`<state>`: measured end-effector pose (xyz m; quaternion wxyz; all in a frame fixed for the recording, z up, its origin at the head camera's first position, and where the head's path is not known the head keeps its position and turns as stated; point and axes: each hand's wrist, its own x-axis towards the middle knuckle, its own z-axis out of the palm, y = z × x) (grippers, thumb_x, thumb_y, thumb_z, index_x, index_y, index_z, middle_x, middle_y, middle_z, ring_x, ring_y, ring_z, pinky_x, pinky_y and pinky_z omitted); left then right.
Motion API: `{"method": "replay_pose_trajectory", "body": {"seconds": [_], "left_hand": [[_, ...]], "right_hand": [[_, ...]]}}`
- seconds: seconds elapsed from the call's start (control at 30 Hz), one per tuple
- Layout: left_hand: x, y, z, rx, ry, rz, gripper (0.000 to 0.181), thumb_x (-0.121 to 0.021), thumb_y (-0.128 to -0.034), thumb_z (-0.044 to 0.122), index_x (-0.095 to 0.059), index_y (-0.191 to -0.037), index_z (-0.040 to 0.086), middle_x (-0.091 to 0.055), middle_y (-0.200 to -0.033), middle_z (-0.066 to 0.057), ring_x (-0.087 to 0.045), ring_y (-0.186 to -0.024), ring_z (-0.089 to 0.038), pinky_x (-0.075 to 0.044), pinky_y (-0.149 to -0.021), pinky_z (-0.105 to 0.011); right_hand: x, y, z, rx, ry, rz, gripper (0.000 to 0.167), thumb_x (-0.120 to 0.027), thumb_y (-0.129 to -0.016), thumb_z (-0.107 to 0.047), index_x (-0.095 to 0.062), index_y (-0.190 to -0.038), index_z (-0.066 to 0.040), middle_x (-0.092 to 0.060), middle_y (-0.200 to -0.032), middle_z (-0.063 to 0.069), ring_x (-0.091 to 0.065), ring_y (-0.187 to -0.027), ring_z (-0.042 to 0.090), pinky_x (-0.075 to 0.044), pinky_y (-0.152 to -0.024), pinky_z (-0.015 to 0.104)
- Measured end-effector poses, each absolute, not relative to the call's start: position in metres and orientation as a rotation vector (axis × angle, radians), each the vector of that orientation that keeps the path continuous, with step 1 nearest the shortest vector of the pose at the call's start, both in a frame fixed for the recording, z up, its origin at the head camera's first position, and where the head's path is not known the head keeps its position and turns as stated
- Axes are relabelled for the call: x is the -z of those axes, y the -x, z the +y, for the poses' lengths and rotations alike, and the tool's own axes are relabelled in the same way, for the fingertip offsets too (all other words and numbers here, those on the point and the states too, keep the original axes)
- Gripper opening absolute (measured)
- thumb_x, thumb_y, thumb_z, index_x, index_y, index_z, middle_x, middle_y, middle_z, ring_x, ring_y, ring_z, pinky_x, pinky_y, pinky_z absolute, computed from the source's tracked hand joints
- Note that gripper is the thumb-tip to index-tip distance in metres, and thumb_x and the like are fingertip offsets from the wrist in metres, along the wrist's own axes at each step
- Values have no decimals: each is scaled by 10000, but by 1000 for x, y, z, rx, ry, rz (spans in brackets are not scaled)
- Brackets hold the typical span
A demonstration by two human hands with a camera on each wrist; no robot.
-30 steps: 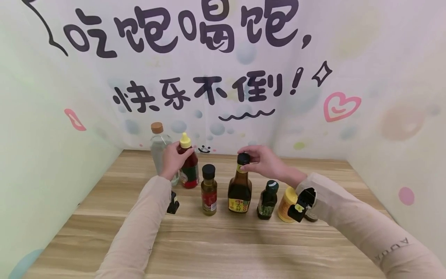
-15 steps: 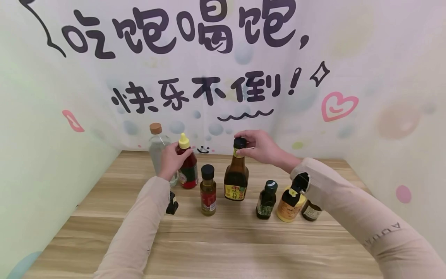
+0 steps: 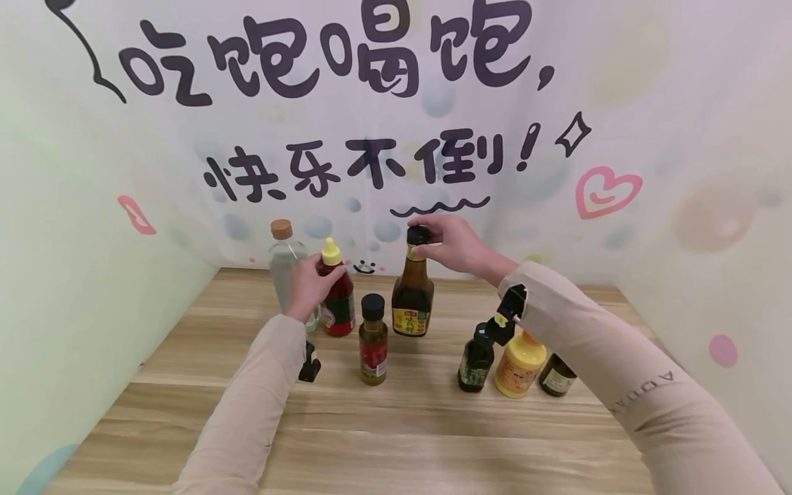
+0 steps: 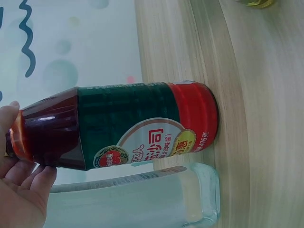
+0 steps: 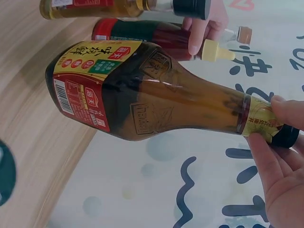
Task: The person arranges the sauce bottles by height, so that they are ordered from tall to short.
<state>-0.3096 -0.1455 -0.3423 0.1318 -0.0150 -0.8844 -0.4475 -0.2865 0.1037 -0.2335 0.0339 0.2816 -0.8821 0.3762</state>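
Note:
My left hand (image 3: pixel 306 287) grips the neck of a ketchup bottle (image 3: pixel 338 302) with a yellow nozzle cap, which stands upright at the back left. Its red and green label faces the left wrist view. My right hand (image 3: pixel 456 246) pinches the neck of a soy sauce bottle (image 3: pixel 413 294), just under its black cap, with thumb and fingers. This bottle is near upright, to the right of the ketchup bottle and apart from it. Whether its base touches the table cannot be told. A clear bottle with a brown cap (image 3: pixel 286 265) is partly hidden behind my left hand.
A small black-capped bottle with a red label (image 3: pixel 373 347) stands in front, between the two held bottles. To the right are a dark green-labelled bottle (image 3: pixel 475 364), a yellow bottle (image 3: pixel 518 371) and a small dark jar (image 3: pixel 555 377) partly behind my sleeve. A printed cloth (image 3: pixel 346 227) hangs behind the table.
My right hand has carried the soy sauce bottle backward and a little left, out of the front row. My left hand stays on the ketchup bottle.

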Motion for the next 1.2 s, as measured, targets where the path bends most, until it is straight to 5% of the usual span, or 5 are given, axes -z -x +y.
{"method": "replay_pose_trajectory", "body": {"seconds": [1.2], "left_hand": [[347,312,-145,1282,64,-2526,391,-620,-812,373,-600,-1023,45,-624,-1015,-130,-578,-904,-260,-478,-774,-405]], "right_hand": [[265,346,61,-1221,-787,-2736,396,-628,-810,-50,-522,-1191,-28,-534,-1150,160,-554,-1006,259,-456,-838,339]]}}
